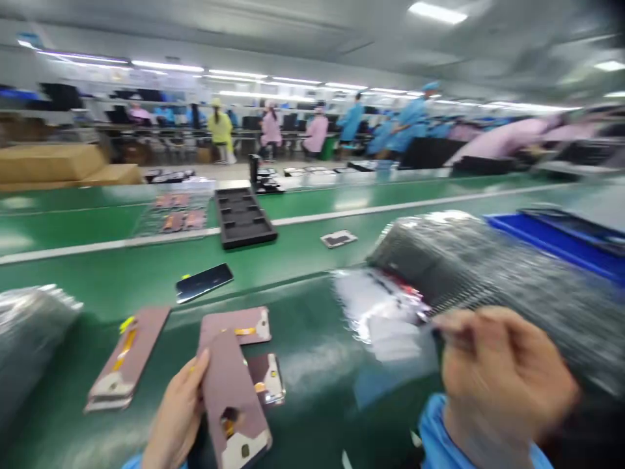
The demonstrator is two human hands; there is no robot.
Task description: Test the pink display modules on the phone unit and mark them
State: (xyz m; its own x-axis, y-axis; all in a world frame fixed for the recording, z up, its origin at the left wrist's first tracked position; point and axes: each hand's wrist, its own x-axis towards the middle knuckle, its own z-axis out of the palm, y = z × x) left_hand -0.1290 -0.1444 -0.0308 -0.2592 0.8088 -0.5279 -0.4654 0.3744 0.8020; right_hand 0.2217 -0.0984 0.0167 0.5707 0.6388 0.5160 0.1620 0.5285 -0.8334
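Note:
My left hand (180, 407) is closed on the edge of a flat pinkish panel (232, 397) with a white end and an orange flex strip. Beneath and behind it lie a similar panel (222, 324) and a shorter one (267, 378). Further left rests a small stack of pink panels (131, 358) with a yellow tab. My right hand (502, 371), blurred, has its fingertips pinched at the corner of a thin clear film (390, 378). The film reaches left over the dark green mat, near shiny plastic pieces (371, 299).
A dark phone-like panel (204, 283) and a black tray (245, 218) lie ahead. Clear trays are stacked at right (469, 273) and far left (34, 326). A blue tray (551, 244) stands at the right. Beyond the green belt, people in coloured smocks are at work.

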